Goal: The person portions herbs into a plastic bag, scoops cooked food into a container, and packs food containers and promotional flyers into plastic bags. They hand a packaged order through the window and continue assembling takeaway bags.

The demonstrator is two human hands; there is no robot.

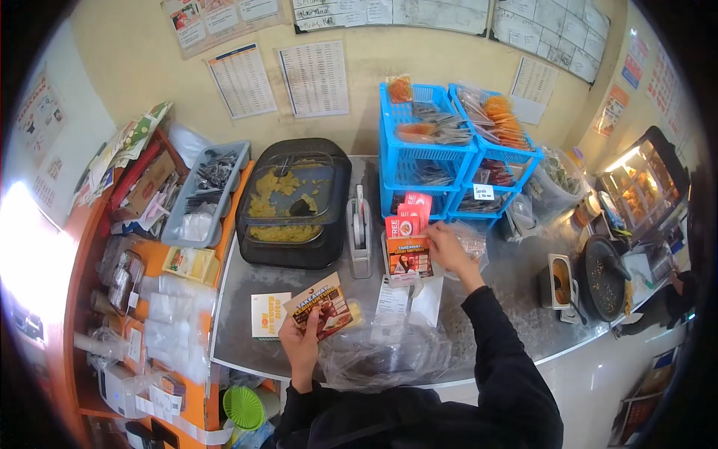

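A printed takeaway card [329, 308] is pinched in my left hand [301, 340], tilted above the counter beside a white and orange box [269, 315]. My right hand [451, 253] reaches to the right edge of a small holder of orange takeaway cards [408, 258], its fingertips at the cards; exactly what they grip is hard to make out. Red cards [404, 224] stand behind the orange ones. Just below the holder lie a paper receipt [390, 310] and a clear plastic bag [374, 355].
Stacked blue baskets [426, 161] with sachets stand behind the holder. A black lidded tray [292, 202] of yellow food is at the left. A grey bin of cutlery [203, 187] sits further left. A black mortar [603, 278] and metal container [559, 280] are at the right.
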